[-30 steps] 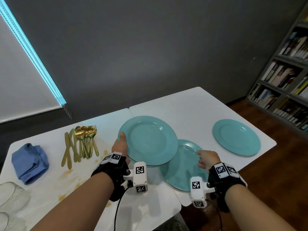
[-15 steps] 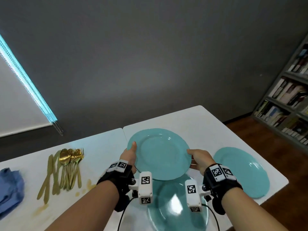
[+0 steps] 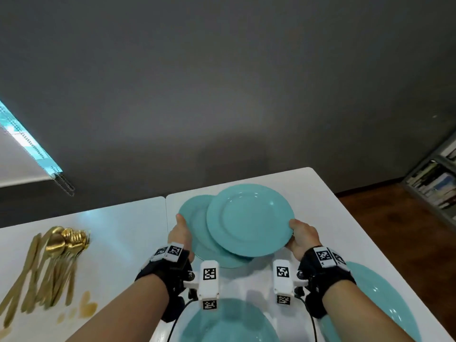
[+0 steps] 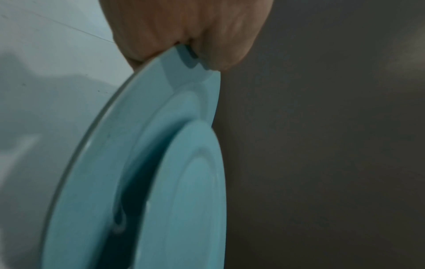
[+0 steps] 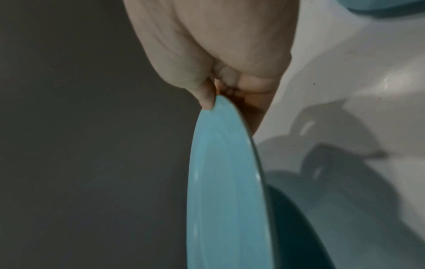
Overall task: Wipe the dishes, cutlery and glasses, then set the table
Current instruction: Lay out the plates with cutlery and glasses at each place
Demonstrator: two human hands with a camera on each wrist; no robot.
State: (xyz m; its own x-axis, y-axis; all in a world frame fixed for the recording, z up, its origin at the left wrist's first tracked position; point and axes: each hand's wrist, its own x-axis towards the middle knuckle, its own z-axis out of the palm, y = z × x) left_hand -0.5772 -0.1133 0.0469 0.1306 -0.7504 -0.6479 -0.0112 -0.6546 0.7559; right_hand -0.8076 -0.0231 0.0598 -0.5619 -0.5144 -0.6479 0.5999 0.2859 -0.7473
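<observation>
The hands now split the stack: right hand (image 3: pixel 302 239) pinches the top plate (image 3: pixel 249 219) aside, left hand (image 3: pixel 180 233) grips the lower plate (image 3: pixel 195 218) above the worktop (image 3: pixel 318 193), so placing settings continues.

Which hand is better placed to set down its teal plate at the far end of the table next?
Probably the right hand. It grips the top plate, which overlaps the lower plate held by the left hand, so the top one can lift away first.
</observation>
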